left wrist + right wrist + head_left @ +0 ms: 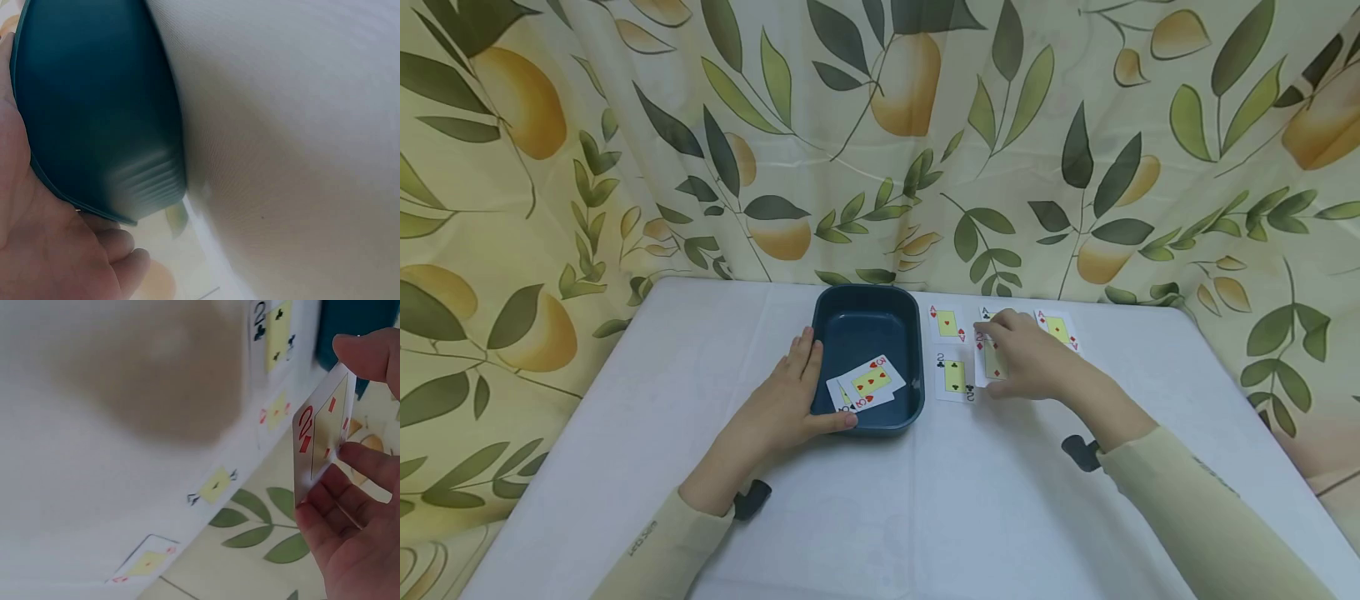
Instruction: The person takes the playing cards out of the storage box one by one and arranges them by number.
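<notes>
Currently, status as I read it from the three views:
Left hand (793,392): I see it laid flat against the near-left side of the tray (910,400), thumb along the near rim, fingers straight, steadying it.
Right hand (1026,358): I see it pinching the red two (322,434) between thumb and fingers, the card just beside the black two.
Tray contents: two or three cards, a red five (872,382) on top.
Laid out on the table (625,417): red ace (947,323), black two (954,377), black ace (986,314) partly hidden, one more red card (1057,329).
Progress: I judge the layout partly done; the tray cards remain.
</notes>
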`<action>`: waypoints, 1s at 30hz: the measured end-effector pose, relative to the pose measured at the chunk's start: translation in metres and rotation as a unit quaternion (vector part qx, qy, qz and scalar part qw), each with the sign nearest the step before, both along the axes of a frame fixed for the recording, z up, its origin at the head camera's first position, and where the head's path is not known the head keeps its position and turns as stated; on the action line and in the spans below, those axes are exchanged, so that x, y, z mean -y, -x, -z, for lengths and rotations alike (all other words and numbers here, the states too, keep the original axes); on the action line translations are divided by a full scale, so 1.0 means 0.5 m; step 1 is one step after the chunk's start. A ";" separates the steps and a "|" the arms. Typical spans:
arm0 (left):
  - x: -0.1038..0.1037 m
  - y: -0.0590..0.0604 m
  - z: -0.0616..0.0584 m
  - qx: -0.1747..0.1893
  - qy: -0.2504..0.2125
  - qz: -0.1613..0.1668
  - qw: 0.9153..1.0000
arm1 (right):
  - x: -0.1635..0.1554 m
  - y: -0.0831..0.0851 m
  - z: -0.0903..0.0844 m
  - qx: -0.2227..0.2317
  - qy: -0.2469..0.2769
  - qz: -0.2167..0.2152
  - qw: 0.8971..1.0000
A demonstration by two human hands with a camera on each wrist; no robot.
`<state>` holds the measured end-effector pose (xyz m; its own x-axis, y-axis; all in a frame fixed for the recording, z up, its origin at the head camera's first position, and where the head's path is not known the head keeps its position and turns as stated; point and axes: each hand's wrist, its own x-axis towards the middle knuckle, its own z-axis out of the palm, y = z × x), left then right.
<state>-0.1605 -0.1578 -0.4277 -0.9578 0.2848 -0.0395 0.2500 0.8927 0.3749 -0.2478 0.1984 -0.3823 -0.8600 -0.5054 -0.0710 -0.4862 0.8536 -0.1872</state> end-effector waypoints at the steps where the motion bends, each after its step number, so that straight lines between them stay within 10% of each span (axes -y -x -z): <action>1: 0.000 0.000 0.000 0.000 -0.002 0.000 1.000 | -0.004 0.000 0.002 0.001 0.001 0.000 1.000; 30: -0.001 0.000 -0.004 -0.002 -0.008 0.000 1.000 | -0.058 0.004 0.068 0.071 -0.032 0.031 0.996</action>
<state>-0.1603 -0.1574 -0.4259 -0.9580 0.2852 -0.0306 0.2517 0.8869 0.3873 -0.2499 0.2272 -0.4164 -0.8679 -0.4431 -0.2246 -0.4054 0.8931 -0.1952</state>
